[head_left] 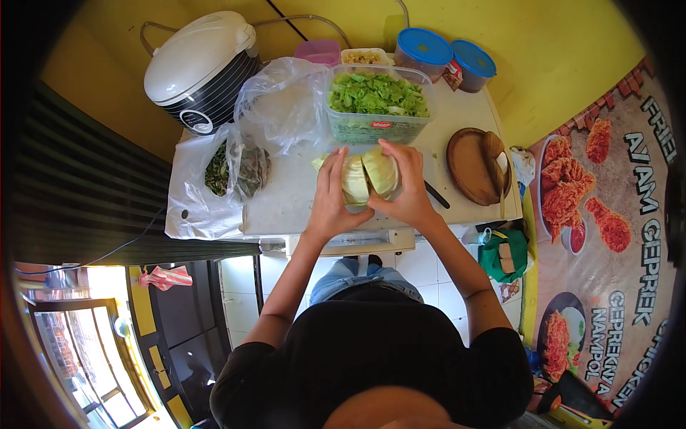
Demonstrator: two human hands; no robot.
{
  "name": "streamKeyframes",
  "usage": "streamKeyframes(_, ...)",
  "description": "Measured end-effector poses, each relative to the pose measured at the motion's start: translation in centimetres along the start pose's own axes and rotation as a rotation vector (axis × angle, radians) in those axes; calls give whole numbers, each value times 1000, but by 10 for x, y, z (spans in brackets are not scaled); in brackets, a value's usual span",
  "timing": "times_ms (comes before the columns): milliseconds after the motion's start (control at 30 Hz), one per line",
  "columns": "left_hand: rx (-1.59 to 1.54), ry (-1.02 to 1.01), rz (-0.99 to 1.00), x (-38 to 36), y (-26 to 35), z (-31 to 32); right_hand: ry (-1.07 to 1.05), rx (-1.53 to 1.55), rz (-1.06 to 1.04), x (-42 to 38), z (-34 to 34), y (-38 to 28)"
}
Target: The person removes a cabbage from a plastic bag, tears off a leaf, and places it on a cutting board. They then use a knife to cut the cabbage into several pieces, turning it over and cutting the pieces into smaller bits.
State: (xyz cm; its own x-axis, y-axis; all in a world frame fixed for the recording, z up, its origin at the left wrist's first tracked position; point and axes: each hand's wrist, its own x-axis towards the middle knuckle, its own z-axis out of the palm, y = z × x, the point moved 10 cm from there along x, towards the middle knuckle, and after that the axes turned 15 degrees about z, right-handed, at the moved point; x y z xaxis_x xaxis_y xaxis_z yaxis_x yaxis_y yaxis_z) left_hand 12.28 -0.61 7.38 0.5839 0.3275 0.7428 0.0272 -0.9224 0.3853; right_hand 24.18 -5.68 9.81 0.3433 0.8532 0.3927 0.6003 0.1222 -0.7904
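Observation:
A pale green cabbage point(355, 181), split by a dark gap down its middle, is between my two hands over the white table. My left hand point(331, 196) curls around the left piece, fingers over its top and thumb underneath. Around the right piece wraps my right hand point(406, 180), its thumb near the gap. Just right of the cabbage lies a knife with a black handle point(437, 194); its blade is mostly hidden behind my right hand. Directly behind stands a clear plastic container point(379, 129) full of chopped lettuce point(379, 93).
A rice cooker point(204, 71) stands back left, near plastic bags point(282, 100) and a bag of dark leaves point(239, 168). Blue-lidded tubs point(425, 48) line the back. A wooden mortar point(468, 168) sits at the right. The table's front edge is close to my body.

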Motion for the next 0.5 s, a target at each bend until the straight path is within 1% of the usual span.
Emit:
streamKeyframes(33,-1,2,-1,-2,3,0,-35,-18,76,-4,3,4)
streamKeyframes(67,-41,44,-81,-3,2,-5,-36,-20,76,-7,2,4)
streamKeyframes(100,-81,86,-158,-3,-3,-9,-65,-72,54,-9,5,2)
streamKeyframes(133,-83,85,-157,-3,-2,-9,-95,-125,34,-12,8,1)
streamKeyframes(200,-285,67,-325,-11,-14,2,-58,-183,-2,-12,0,-4)
streamKeyframes(267,-251,49,-316,-13,-14,1,-25,-241,-39,-11,-7,-7)
streamKeyframes(367,-228,-2,-313,-12,-10,5,-77,-205,-52,-15,-8,-3)
streamKeyframes(433,-243,-37,-324,-13,-8,8,-264,-12,18,-23,8,12)
streamKeyframes(500,-162,-147,-209,-8,1,11,-285,-26,20,-25,7,6)
